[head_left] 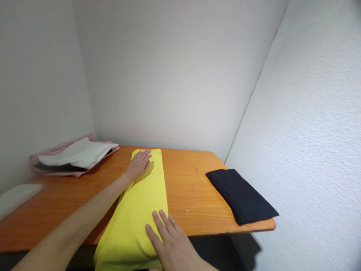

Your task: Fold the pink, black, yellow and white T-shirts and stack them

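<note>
A yellow garment (pixel 141 210), folded into a long strip, lies across the wooden table and hangs over its front edge. My left hand (pixel 139 163) rests flat on the far end of the cloth, fingers stretched out. Near the front edge, my right hand (pixel 170 237) is over the cloth's right side with its fingers spread. Whether the right palm presses on the fabric I cannot tell, and its thumb is mostly hidden at the bottom of the view.
On the table (pixel 191 180), a folded black cloth (pixel 239 195) lies at the right front corner by the wall. At the back left is a pile of white, black and pink clothes (pixel 81 152). A white object (pixel 19 195) sits at the left edge.
</note>
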Tool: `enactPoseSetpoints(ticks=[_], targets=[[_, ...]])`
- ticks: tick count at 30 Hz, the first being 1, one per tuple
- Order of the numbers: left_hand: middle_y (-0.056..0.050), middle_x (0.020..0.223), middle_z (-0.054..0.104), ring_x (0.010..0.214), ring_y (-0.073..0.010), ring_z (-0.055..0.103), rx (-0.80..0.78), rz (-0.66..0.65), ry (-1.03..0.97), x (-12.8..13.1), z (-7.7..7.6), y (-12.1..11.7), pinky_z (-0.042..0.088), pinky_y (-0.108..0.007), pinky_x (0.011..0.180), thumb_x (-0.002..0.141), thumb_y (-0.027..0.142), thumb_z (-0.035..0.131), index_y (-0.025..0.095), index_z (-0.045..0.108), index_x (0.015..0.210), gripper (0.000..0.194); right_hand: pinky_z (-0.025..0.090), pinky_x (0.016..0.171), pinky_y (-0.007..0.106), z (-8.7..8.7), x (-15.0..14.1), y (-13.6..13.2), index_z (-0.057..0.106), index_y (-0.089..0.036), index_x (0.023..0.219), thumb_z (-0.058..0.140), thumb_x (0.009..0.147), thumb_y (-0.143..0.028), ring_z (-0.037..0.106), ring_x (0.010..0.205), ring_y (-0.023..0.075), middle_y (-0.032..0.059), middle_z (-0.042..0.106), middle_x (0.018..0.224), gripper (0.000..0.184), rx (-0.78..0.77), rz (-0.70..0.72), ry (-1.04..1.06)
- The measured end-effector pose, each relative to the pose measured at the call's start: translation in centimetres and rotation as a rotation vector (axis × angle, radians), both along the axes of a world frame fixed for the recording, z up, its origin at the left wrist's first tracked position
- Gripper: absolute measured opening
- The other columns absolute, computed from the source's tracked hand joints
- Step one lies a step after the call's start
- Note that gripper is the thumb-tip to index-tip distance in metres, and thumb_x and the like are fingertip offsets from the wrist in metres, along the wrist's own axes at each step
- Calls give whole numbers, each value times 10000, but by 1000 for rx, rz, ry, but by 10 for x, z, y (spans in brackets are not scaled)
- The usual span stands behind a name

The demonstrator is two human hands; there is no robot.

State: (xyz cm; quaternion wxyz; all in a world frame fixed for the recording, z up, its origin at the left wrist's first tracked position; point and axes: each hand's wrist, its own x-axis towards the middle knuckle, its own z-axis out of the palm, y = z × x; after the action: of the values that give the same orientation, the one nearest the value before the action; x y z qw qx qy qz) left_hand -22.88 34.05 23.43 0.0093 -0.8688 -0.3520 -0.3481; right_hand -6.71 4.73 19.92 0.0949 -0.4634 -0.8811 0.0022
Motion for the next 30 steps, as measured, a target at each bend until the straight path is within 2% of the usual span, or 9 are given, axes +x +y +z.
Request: enactPoseSetpoints(ticks=[5,8,11,13,16,19,21,27,30], targets=[[-98,1309,622,1246,-239,541,-65,-12,-38,-54,-9,-82,389,-374,1104,971,381,341,182,613,1192,403,293,1182,444,2,20,-22,176,-165,1558,540,884,-629,157,1475,296,148,135,1597,896,86,52,-41],[-39,1236,678,1133,-191,628,-122,-31,-8,-104,-29,-149,478,-272,1001,974,330,371,239,621,1209,356,329,1173,375,7,34,-28,264,-172,1538,490,957,-387,249,1458,226,90,251,1578,659,218,18,-44],[-14,1385,590,1238,-175,570,97,-90,178,-143,-55,-207,424,-250,1068,908,219,451,290,536,1365,470,352,1167,395,1,49,-25,323,-188,1517,478,891,-182,291,1444,224,66,307,1561,645,356,0,-62],[-15,1469,502,1326,-178,492,289,-108,340,-157,-71,-229,346,-274,1139,850,154,466,291,435,1459,625,377,1153,413,-9,56,-19,370,-186,1493,499,860,-144,332,1425,237,85,353,1540,648,420,5,-85],[4,1503,455,1377,-172,430,441,-49,423,-157,-87,-236,242,-330,1195,815,90,434,343,378,1485,718,428,1117,403,-27,53,-9,473,-183,1412,521,891,-118,428,1368,234,122,439,1484,527,500,39,-119],[16,1515,438,1393,-164,409,468,-16,326,-144,-94,-228,174,-352,1215,857,79,426,403,406,1453,678,431,1113,403,-38,43,-3,494,-156,1376,545,918,-121,476,1331,238,164,459,1458,462,527,58,-153],[2,1511,443,1401,-168,399,469,-44,273,-137,-97,-225,166,-367,1217,890,69,418,394,432,1437,636,412,1126,407,-37,38,-3,485,-159,1382,540,932,-122,484,1325,232,168,464,1452,455,527,56,-164],[28,1403,564,1324,-151,501,366,-164,208,-149,-122,-238,385,-379,1132,911,71,413,419,368,1465,656,423,1110,402,-23,36,-17,490,-312,1386,498,965,-177,430,1366,201,45,494,1450,442,513,158,-89],[68,1292,649,1208,-173,599,250,-273,173,-156,-135,-245,508,-346,1001,804,122,592,495,503,1355,671,526,986,352,-33,33,-31,602,-420,1230,530,944,-252,604,1192,181,-27,669,1244,339,321,159,124]])
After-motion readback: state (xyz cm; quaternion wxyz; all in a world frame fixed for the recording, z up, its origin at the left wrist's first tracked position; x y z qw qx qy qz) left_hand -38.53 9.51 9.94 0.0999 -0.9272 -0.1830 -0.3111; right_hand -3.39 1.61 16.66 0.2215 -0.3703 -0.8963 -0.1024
